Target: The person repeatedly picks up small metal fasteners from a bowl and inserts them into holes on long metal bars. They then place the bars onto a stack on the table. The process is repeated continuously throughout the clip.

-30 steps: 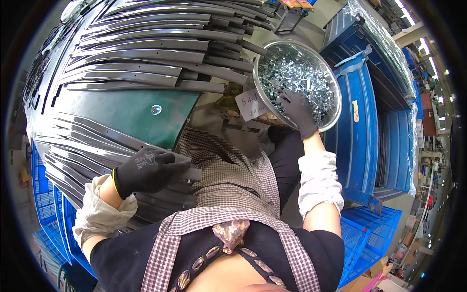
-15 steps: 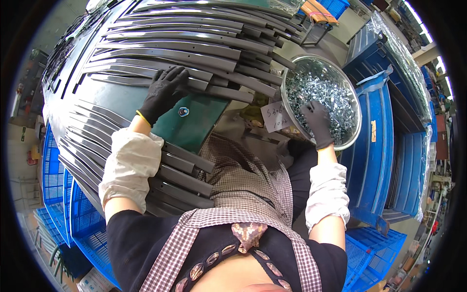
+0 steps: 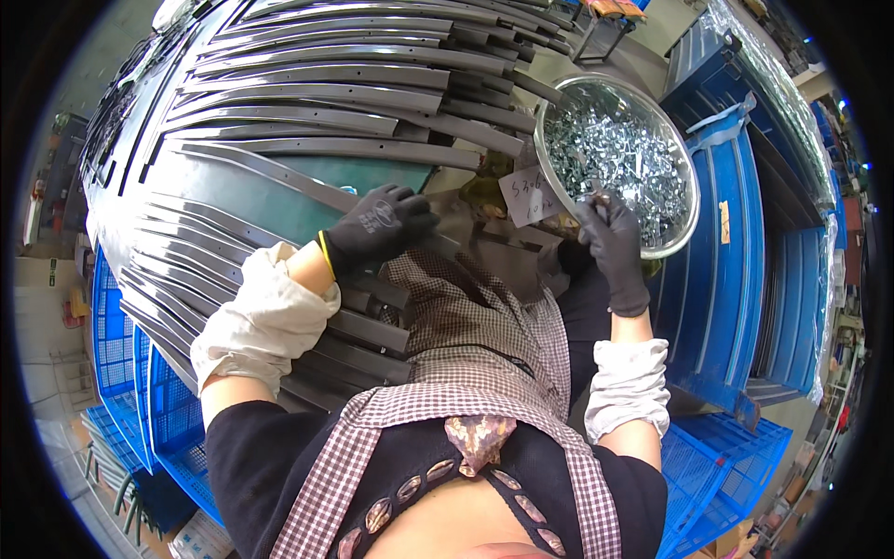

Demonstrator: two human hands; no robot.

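Black knit gloves cover both our hands. Nearest us, below them, hangs our checked apron (image 3: 466, 326) with pale sleeve covers over the forearms.

Our left hand (image 3: 377, 228) lies palm down, fingers loosely curled, on the near end of a long dark grey metal strip (image 3: 279, 191); we cannot tell whether it grips the strip or only presses on it. Under that strip shows the green surface (image 3: 372, 177), and more curved grey metal strips (image 3: 326, 93) fan out beyond the left hand and to its left.

Our right hand (image 3: 610, 242) is pinched shut at the near rim of a round shiny metal bowl (image 3: 687, 186), its fingertips closed on what looks like one small silvery metal fastener (image 3: 601, 197), too small to make out. The bowl beyond is heaped with the same silvery parts (image 3: 615, 154). A white paper slip (image 3: 531, 196) sits between our hands, just left of the right one. Blue plastic crates (image 3: 736, 279) stand to the right of the right hand.

We judge the pinch to be slight: a thick glove could let the fastener slip and fall among the strips. Leaning on the rim might tip the bowl.
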